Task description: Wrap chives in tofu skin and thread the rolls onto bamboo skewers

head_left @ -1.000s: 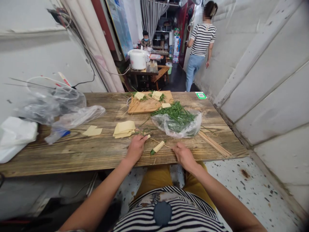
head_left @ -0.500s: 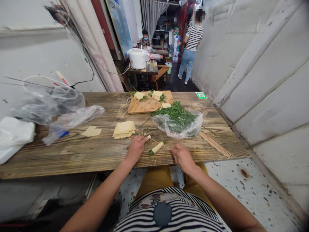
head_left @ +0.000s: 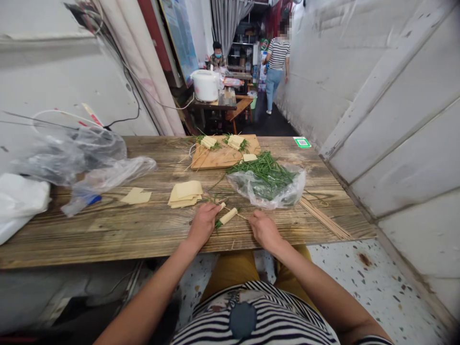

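Observation:
My left hand (head_left: 204,221) is closed around a small tofu-sheet roll (head_left: 222,206), mostly covered by the fingers. My right hand (head_left: 264,227) pinches one end of a thin bamboo skewer (head_left: 242,217). That skewer runs through a second tofu-sheet roll (head_left: 228,216), with green chives poking from its end, and points at the roll in my left hand. Just left of my left hand lies a stack of pale yellow tofu sheets (head_left: 185,192). Beyond my right hand, a heap of chives (head_left: 266,175) rests on a clear plastic bag (head_left: 251,194).
Finished skewered rolls (head_left: 236,142) lie on a wooden cutting board (head_left: 215,162) at the table's far edge. Loose bamboo skewers (head_left: 325,219) are at the right. Crumpled plastic bags (head_left: 108,175) and cut tofu-sheet pieces (head_left: 136,195) lie left. Two people are in the background.
The roll on the skewer has moved left, closer to my left hand, and my right hand has shifted slightly left with the skewer. The walking person in the background is farther away.

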{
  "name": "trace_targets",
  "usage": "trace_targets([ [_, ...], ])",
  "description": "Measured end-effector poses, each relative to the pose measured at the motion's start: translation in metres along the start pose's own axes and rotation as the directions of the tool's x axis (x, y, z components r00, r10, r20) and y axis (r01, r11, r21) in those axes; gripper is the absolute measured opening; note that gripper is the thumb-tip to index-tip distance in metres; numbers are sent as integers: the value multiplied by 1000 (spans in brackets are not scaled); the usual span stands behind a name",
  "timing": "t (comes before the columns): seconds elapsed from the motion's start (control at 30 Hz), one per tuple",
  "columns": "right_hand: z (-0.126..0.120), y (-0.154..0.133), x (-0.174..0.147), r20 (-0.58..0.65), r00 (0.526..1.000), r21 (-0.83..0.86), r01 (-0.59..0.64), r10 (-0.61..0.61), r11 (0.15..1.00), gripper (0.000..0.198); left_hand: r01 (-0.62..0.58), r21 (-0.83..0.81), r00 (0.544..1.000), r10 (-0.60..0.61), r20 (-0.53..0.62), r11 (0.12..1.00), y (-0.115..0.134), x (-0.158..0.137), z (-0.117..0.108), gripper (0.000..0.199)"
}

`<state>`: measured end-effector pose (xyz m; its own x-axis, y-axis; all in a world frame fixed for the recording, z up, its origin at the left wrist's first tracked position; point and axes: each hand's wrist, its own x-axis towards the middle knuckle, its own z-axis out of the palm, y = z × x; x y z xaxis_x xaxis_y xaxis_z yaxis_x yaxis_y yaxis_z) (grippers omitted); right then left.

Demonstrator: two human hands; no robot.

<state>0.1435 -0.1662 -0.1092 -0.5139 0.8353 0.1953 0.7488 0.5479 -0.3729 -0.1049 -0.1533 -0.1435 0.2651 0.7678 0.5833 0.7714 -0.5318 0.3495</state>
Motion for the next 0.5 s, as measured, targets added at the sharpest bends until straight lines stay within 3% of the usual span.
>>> trace_targets([
  [0.3,20,-9,38,-11,999,-77,42,-43,996,29,-9,-119,999,15,49,993,-3,5,-9,29],
  [0.5,14,5,30,-62,998,-90,-12,6,996,30,133,-167,990,-123,71,977,12,3,-6,33],
])
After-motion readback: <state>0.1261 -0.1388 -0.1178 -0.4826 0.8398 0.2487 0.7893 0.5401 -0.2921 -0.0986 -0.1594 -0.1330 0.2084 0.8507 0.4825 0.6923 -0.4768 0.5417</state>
